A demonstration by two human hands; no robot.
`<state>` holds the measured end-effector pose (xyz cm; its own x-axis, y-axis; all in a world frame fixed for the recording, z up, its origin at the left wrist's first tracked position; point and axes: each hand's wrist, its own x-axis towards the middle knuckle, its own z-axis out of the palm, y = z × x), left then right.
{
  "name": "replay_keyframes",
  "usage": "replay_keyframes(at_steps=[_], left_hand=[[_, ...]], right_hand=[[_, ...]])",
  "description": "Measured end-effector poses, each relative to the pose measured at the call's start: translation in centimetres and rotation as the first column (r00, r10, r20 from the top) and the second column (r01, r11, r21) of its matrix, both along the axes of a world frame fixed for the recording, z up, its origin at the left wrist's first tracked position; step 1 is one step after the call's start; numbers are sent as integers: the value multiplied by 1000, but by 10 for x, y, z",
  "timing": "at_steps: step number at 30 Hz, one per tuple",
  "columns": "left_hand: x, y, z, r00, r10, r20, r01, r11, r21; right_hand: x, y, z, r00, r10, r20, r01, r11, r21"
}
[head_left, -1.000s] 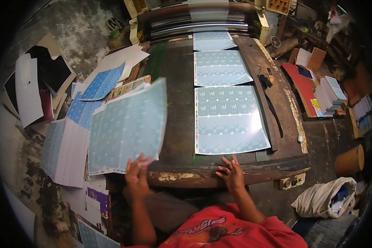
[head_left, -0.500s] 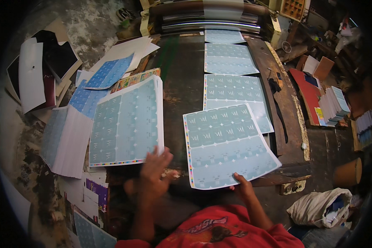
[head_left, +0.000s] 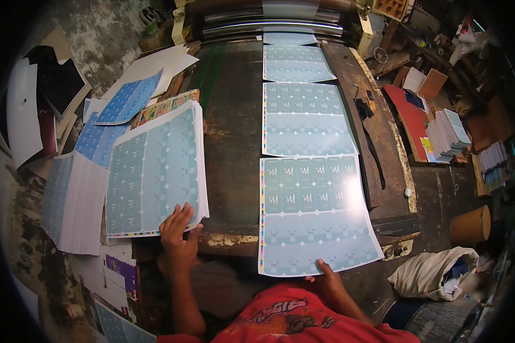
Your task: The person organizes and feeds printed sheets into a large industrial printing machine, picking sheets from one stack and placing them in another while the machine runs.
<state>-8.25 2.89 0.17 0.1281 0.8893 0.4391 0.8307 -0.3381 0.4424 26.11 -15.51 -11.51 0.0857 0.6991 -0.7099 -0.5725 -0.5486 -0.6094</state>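
Closest to us is our red shirt (head_left: 263,317). Just past it, our right hand (head_left: 328,280) pinches the near edge of a printed sheet (head_left: 309,234), with the thumb on top and some fingers tucked below. The sheet is pale blue-green, and its near part sticks out past the edge of the big dark table (head_left: 229,166). Our left hand (head_left: 179,230) is well apart from the other one. It rests on the near right corner of a thick stack (head_left: 154,183) of the same kind of sheets, with its fingers stretched out and not gripping.

To the right, a white sack (head_left: 420,279) sits low, and a brown bin (head_left: 468,226) stands behind it. To the left of the stack, we see a tall leaning pile (head_left: 83,206) of paper.

Farther up the table, a second sheet (head_left: 309,134) lies flat just past the one we hold, then a third sheet (head_left: 297,63). Bright blue sheets (head_left: 129,100) lie beyond the stack. At the far end, one more sheet (head_left: 289,38) lies by the shiny rollers (head_left: 269,27).
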Motion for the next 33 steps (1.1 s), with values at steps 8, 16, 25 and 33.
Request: replay_keyframes(at_steps=[8, 16, 25, 33], left_hand=[[5, -1, 3, 979, 54, 196, -45, 998, -51], [16, 4, -5, 932, 155, 328, -139, 988, -71], [4, -5, 13, 514, 288, 808, -101, 956, -277], [31, -29, 32, 854, -329, 404, 416, 897, -149]], right_hand=[[12, 34, -17, 989, -59, -135, 78, 987, 138], [16, 60, -35, 973, -175, -152, 199, 967, 159], [3, 67, -9, 934, -355, -36, 351, 894, 278], [11, 76, 21, 984, -47, -174, 115, 906, 408]])
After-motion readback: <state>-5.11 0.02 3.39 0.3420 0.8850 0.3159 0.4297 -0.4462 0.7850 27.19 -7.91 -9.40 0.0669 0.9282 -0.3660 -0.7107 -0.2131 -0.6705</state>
